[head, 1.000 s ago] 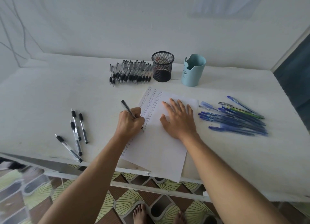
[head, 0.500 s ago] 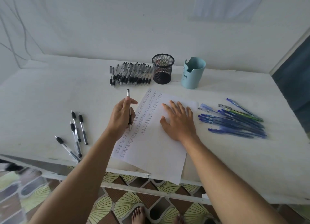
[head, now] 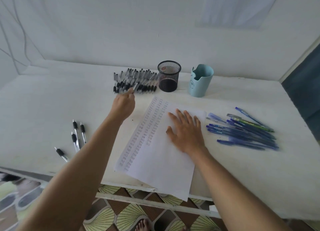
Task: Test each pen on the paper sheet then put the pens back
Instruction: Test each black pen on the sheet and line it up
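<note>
A white paper sheet lies at the centre of the frame on a white tabletop, its left part filled with columns of tiny handwritten marks too small to read. The right hand rests flat on it with fingers spread. The left hand, blurred, pinches a black pen at the near edge of the black pen pile, upper centre. Right of the pile stand a mesh cup and a blue cup with a small drawn face. Blue pens lie at right; their printing is unreadable.
</note>
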A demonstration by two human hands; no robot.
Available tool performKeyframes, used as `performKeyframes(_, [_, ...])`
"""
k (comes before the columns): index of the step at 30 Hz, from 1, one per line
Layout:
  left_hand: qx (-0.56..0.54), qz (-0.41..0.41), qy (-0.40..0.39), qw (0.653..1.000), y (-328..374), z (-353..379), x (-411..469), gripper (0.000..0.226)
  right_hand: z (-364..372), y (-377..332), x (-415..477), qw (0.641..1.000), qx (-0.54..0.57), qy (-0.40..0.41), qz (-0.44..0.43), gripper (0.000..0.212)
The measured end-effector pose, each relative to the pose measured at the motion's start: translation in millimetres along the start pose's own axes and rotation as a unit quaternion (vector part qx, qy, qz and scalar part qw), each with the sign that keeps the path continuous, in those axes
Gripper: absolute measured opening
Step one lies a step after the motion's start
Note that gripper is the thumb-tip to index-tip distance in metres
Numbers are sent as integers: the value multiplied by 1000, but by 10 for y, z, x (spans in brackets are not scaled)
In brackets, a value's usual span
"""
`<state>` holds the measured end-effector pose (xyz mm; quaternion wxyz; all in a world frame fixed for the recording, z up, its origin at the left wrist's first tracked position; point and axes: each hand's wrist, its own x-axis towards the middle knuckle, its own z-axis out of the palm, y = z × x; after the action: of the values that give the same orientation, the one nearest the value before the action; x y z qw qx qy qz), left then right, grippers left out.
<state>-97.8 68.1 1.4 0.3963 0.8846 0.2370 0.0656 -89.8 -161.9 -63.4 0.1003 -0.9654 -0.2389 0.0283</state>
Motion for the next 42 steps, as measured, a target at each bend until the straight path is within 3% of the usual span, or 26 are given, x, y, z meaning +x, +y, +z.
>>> performKeyframes(3, [49, -5, 33, 998, 96, -39, 211, 60, -7, -4, 5, 1000, 5, -3, 2, 85])
performKeyframes(11, [62, 5, 159, 985, 109, 102, 652, 60, -3, -3, 5, 1000, 4, -1, 4, 84])
performKeyframes(15, [65, 23, 161, 985, 100, 195, 735, 45, 4, -8, 14, 1000, 5, -1, 5, 84])
performKeyframes(20, [58, 53, 137, 987, 79, 193, 674, 47, 6, -7, 10, 1000, 5, 0, 6, 84])
performKeyframes(28, [48, 126, 165, 977, -173, -67, 70, 26, -2, -9, 3, 1000, 11, -5, 6, 87])
performKeyframes(34, [157, -16, 112, 981, -718, -395, -310, 14, 8, -7, 13, 1000, 11, 5, 6, 86])
performKeyframes(42, [234, -151, 156, 948, -1143, -843, -545, 21, -3, 0, 5, 1000, 6, -3, 4, 72])
